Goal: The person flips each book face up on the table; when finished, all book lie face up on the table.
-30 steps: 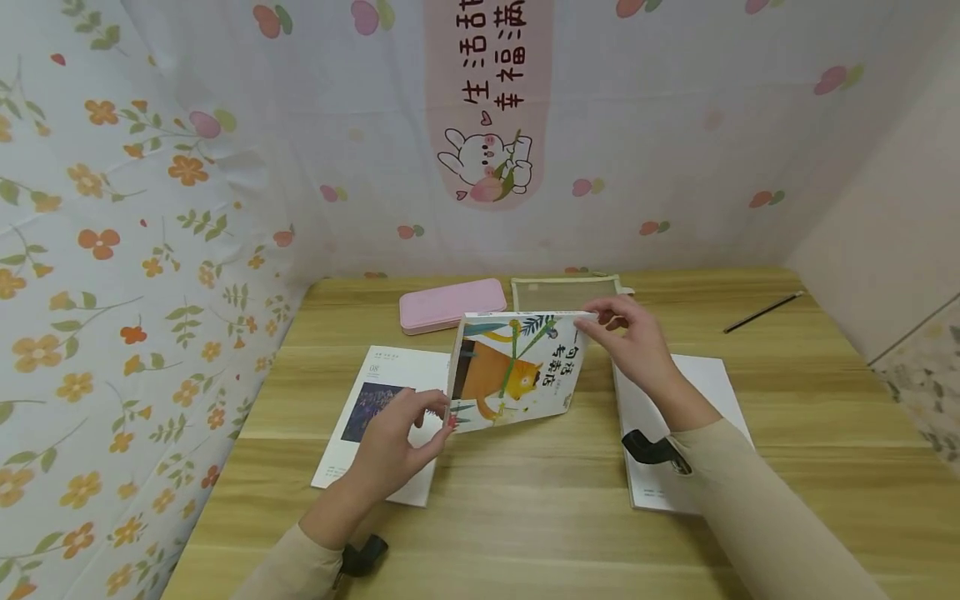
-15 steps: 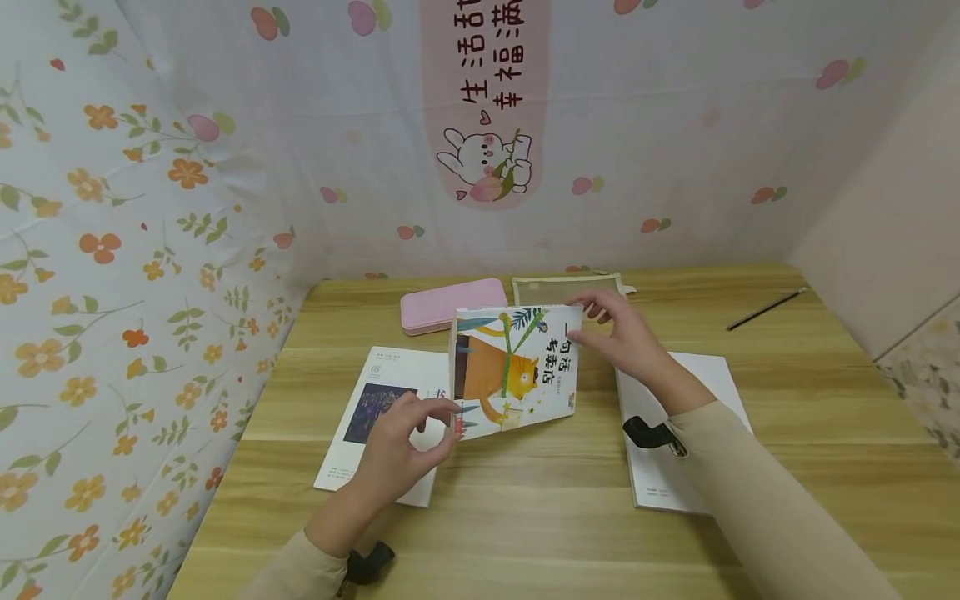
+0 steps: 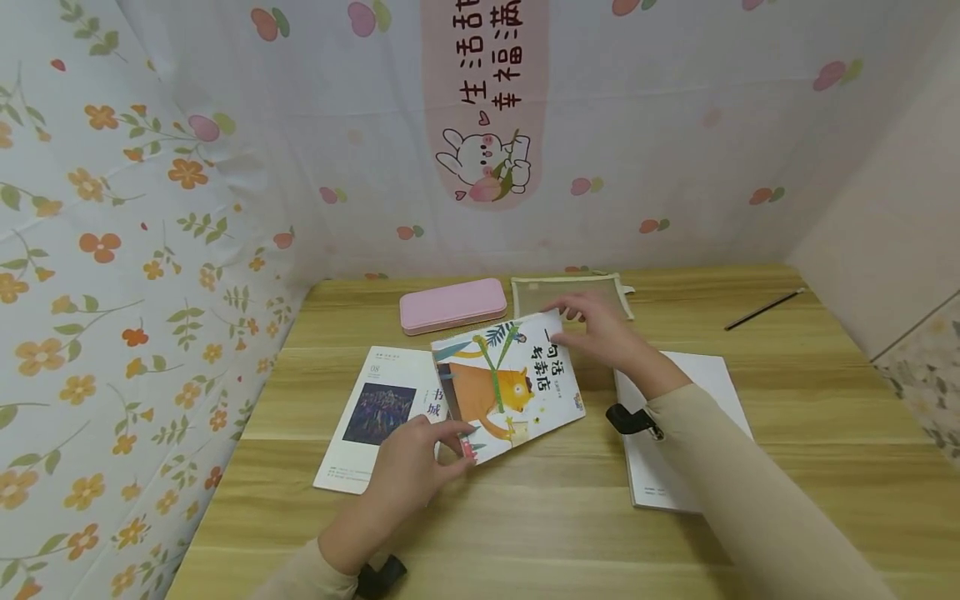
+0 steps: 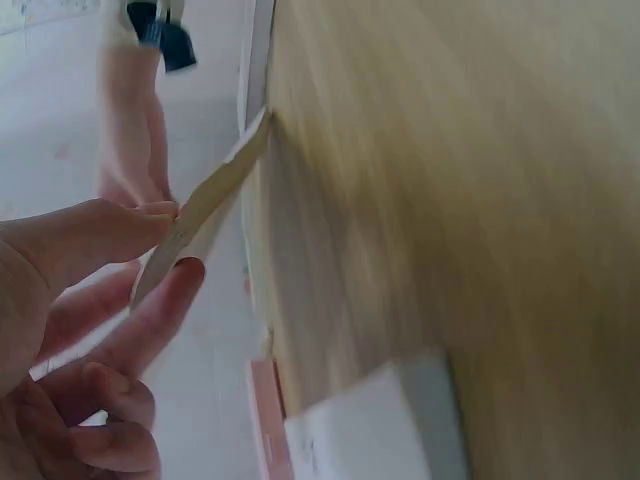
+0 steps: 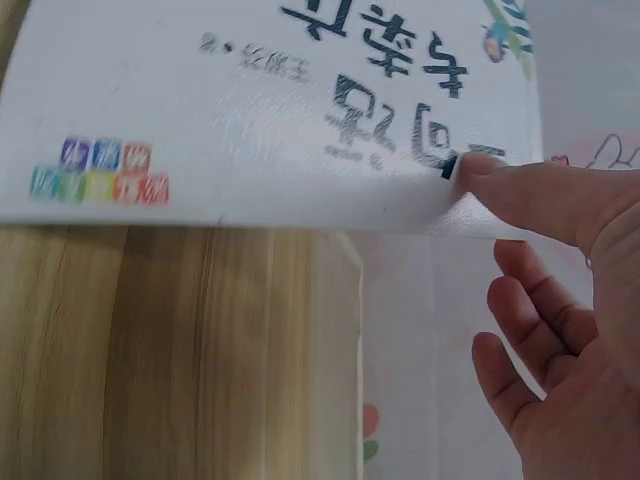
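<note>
A thin picture book (image 3: 495, 375) with an orange cat on its white cover is held tilted above the table. My left hand (image 3: 412, 458) pinches its near left corner between thumb and fingers; in the left wrist view the book's page edge (image 4: 210, 200) shows in that grip. At the far right corner my right hand (image 3: 600, 329) holds it, with the thumb (image 5: 520, 195) lying on the cover and the other fingers behind or below. A white book with a dark picture (image 3: 378, 412) lies beneath my left hand, partly covered. Under my right forearm lies another white book (image 3: 660, 475).
A pink pencil case (image 3: 453, 306) lies at the back of the wooden table (image 3: 540, 533). Beside it is a mesh zip pouch (image 3: 536, 292), partly behind the picture book and right hand. A dark pencil (image 3: 765, 309) lies at the back right. A printed curtain (image 3: 360, 150) hangs behind.
The picture book has come down and nearer, its cover turning to face further upward. Both hands moved with it, the right one leftward, the left one slightly right and nearer.
</note>
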Action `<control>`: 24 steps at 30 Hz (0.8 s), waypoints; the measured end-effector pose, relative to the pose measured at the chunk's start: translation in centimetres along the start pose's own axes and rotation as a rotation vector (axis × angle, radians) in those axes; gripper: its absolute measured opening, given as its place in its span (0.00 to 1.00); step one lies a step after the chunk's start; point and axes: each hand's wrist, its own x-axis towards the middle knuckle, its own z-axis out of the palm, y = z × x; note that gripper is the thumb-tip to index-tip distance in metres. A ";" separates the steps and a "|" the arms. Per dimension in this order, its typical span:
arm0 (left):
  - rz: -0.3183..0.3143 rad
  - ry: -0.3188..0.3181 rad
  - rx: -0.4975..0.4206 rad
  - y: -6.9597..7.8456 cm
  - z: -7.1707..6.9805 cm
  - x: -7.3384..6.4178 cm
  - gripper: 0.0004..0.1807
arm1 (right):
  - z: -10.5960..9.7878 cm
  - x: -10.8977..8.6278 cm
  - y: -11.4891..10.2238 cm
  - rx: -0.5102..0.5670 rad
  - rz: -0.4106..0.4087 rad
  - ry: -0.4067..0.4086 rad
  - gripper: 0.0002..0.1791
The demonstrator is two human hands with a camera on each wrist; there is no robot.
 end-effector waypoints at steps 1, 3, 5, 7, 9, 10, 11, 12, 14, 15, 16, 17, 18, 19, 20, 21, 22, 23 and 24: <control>-0.022 -0.019 -0.024 0.2 0.1 -0.1 0.18 | 0.2 0.2 -0.1 -0.004 0.000 -0.016 0.23; -0.062 -0.052 -0.093 0.6 0.4 -0.2 0.17 | 0.5 0.6 -0.3 -0.014 0.004 -0.043 0.23; -0.097 -0.084 -0.172 0.9 0.8 -0.4 0.15 | 0.8 0.8 -0.6 -0.005 0.010 -0.068 0.23; -0.130 -0.108 -0.237 1.1 1.1 -0.5 0.15 | 1.1 1.1 -0.8 0.001 0.011 -0.087 0.23; -0.150 -0.129 -0.278 1.2 1.5 -0.7 0.14 | 1.3 1.2 -0.9 0.014 0.015 -0.111 0.23; -0.154 -0.139 -0.293 1.3 1.7 -0.8 0.14 | 1.4 1.2 -0.9 0.025 0.015 -0.123 0.23; -0.156 -0.145 -0.303 1.4 2.0 -0.9 0.15 | 1.5 1.3 -0.9 0.031 0.013 -0.137 0.23; -0.158 -0.150 -0.310 1.4 2.2 -1.0 0.15 | 1.7 1.3 -0.8 0.029 0.011 -0.151 0.23; -0.155 -0.155 -0.325 1.6 2.7 -1.3 0.15 | 1.9 1.3 -0.7 0.032 0.013 -0.178 0.23; -0.154 -0.156 -0.329 1.7 3.0 -1.4 0.14 | 2.1 1.4 -0.7 0.030 0.009 -0.189 0.22; -0.152 -0.158 -0.337 1.8 3.2 -1.5 0.14 | 2.2 1.4 -0.6 0.027 0.004 -0.199 0.22; -0.152 -0.162 -0.347 1.9 3.5 -1.6 0.14 | 2.3 1.4 -0.5 0.018 -0.005 -0.209 0.22; -0.150 -0.167 -0.360 2.0 3.8 -1.7 0.14 | 2.4 1.5 -0.4 0.013 -0.010 -0.217 0.22; -0.150 -0.176 -0.376 2.1 4.0 -1.8 0.14 | 2.5 1.5 -0.4 0.014 -0.015 -0.227 0.21; -0.154 -0.188 -0.388 2.1 4.3 -1.8 0.14 | 2.6 1.5 -0.3 0.017 -0.018 -0.235 0.21; -0.151 -0.201 -0.403 2.2 4.5 -1.9 0.15 | 2.7 1.5 -0.2 0.025 -0.012 -0.246 0.21; -0.148 -0.212 -0.415 2.3 4.7 -2.0 0.15 | 2.8 1.5 -0.2 0.031 -0.003 -0.255 0.20; -0.144 -0.219 -0.420 2.4 4.9 -2.0 0.16 | 2.9 1.5 -0.1 0.038 0.010 -0.267 0.20; -0.137 -0.224 -0.416 2.5 5.0 -2.1 0.16 | 3.0 1.4 0.0 0.047 0.025 -0.278 0.20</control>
